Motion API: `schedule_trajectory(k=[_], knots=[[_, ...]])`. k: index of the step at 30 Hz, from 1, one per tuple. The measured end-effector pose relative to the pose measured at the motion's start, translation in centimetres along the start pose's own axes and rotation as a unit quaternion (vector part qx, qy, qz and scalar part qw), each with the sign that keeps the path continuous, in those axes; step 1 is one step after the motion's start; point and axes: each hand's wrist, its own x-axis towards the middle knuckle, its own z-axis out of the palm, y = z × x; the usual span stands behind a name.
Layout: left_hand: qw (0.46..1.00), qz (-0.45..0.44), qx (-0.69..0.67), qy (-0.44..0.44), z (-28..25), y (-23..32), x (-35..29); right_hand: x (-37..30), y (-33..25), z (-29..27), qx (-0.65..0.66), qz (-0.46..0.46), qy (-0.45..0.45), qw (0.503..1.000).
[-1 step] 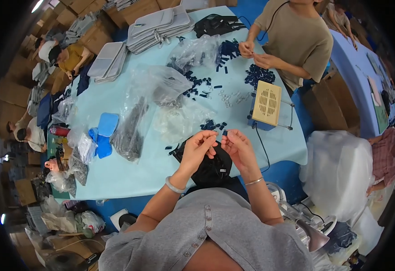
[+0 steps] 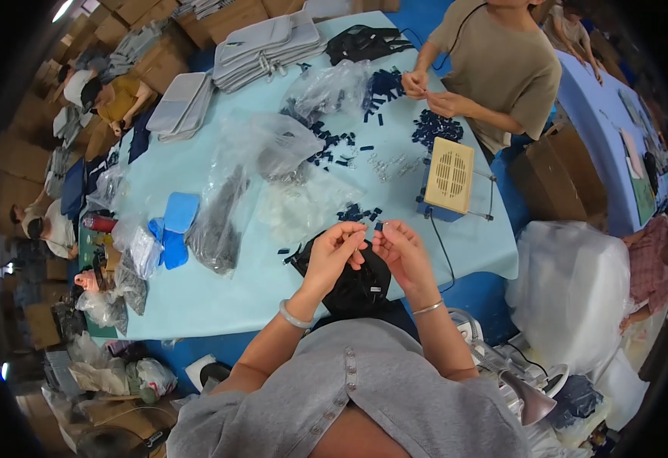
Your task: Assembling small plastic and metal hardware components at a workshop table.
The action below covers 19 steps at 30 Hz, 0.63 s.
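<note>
Both hands come together over the near edge of the table. My right hand [image 2: 403, 250] pinches a small dark blue fabric tab [image 2: 379, 227] between thumb and fingertips. Just beside it, the fingers of my left hand [image 2: 335, 253] are closed in a pinch; whatever they hold is too small to make out. Below the hands, a black bag or cloth [image 2: 353, 286] hangs at the table edge. A small pile of dark blue tabs [image 2: 358, 212] lies just beyond my fingertips.
Clear plastic bags [image 2: 284, 141] and clear plastic pieces [image 2: 399, 166] lie mid-table. A cream-topped box with vents [image 2: 451, 175] stands at right, its cord hanging over the edge. Across the table, a co-worker's hands [image 2: 433, 95] handle something small. Grey cases [image 2: 269, 46] are stacked far left.
</note>
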Motion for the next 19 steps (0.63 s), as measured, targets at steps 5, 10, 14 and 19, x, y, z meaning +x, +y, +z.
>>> schedule_trajectory(k=[5, 10, 14, 19], knots=[[1.000, 0.010, 0.005, 0.019, -0.5, -1.8, 0.1, 0.4, 2.5, -1.1, -0.080, 0.010, 0.034, 0.996], [0.997, 0.039, 0.051, 0.032, -0.1, -1.7, 0.4, 0.0, 2.2, -0.2, -0.182, -0.078, 0.020, 0.980], [0.993, 0.077, 0.077, 0.036, 0.7, -0.9, 0.4, -0.1, 1.2, 1.0, -0.209, -0.109, 0.003, 0.972], [0.999, 0.030, 0.032, 0.009, 1.3, -1.1, 0.7, -0.3, 1.0, -0.6, -0.258, -0.121, 0.009, 0.958]])
